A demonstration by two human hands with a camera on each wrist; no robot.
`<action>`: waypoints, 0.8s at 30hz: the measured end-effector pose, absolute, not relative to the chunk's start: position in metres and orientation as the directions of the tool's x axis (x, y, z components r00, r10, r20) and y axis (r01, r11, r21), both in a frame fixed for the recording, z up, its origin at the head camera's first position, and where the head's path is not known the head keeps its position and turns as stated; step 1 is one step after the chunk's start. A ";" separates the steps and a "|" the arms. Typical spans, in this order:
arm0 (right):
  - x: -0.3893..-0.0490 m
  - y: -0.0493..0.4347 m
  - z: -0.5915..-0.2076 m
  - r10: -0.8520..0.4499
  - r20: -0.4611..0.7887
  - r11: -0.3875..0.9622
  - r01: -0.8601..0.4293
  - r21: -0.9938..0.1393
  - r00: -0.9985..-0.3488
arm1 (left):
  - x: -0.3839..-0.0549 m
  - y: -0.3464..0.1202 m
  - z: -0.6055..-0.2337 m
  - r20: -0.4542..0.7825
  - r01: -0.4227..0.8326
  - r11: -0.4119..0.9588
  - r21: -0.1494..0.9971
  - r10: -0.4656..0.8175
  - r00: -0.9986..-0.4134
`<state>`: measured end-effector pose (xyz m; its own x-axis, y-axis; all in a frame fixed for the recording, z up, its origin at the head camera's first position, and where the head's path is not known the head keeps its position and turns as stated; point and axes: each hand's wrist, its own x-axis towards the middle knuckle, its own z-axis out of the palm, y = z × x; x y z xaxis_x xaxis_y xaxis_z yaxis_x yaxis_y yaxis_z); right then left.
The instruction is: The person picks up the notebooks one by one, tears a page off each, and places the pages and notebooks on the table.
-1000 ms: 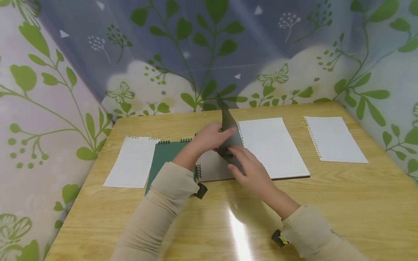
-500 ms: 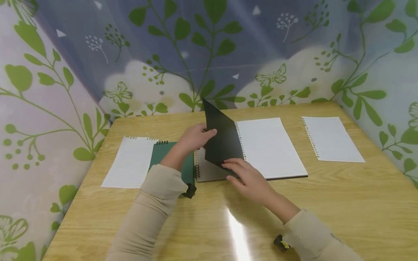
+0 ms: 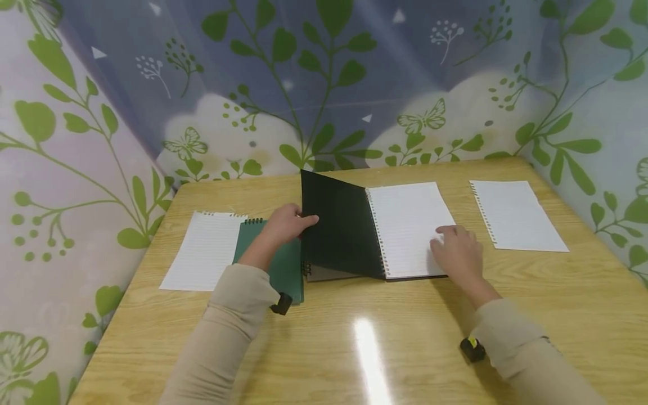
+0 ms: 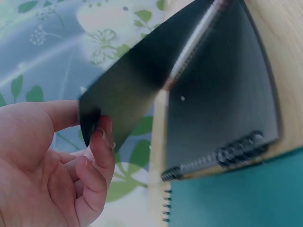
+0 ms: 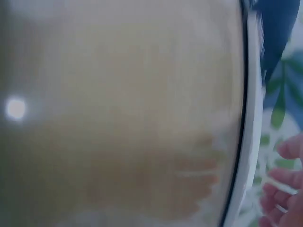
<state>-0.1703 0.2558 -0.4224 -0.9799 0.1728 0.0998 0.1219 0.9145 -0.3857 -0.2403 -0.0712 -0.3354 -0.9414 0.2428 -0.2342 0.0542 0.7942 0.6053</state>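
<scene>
My left hand pinches the outer edge of a black notebook cover between thumb and fingers. That cover stands tilted up to the left of a stack of white lined pages with punched holes along the left edge. In the left wrist view the left thumb and fingers hold the corner of the cover. My right hand hovers over or lightly touches the right part of the pages, fingers loosely bent and holding nothing. Beneath the cover a grey panel with black binding coils shows at its lower edge.
A green coil-bound notebook lies under the left forearm. One loose lined sheet lies at its left, and another loose sheet lies at the far right. The wooden table meets a patterned backdrop behind.
My left hand has swung the black cover leftward and lower. My right hand has left the cover's lower edge and moved right, over the white pages.
</scene>
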 end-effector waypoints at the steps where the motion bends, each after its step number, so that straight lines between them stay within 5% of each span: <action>1: -0.173 0.264 -0.422 0.198 0.064 0.914 0.161 -0.372 -0.978 | -0.240 -0.073 -0.337 -0.242 0.042 0.796 0.604 0.233 -0.942; 10: -0.190 0.311 -0.415 0.134 -0.251 0.821 0.249 -0.513 -0.959 | -0.245 -0.087 -0.370 -0.316 -0.042 0.819 0.573 0.173 -0.933; 24: -0.205 0.308 -0.422 0.140 -0.276 0.861 0.255 -0.441 -0.951 | -0.241 -0.082 -0.407 -0.321 -0.053 0.888 0.457 0.109 -0.941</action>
<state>-0.2054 0.3078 -0.4221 -0.9508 0.1401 -0.2764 0.2549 0.8608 -0.4405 -0.2410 -0.0815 -0.4071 -0.9408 0.1094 -0.3208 -0.0526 0.8880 0.4569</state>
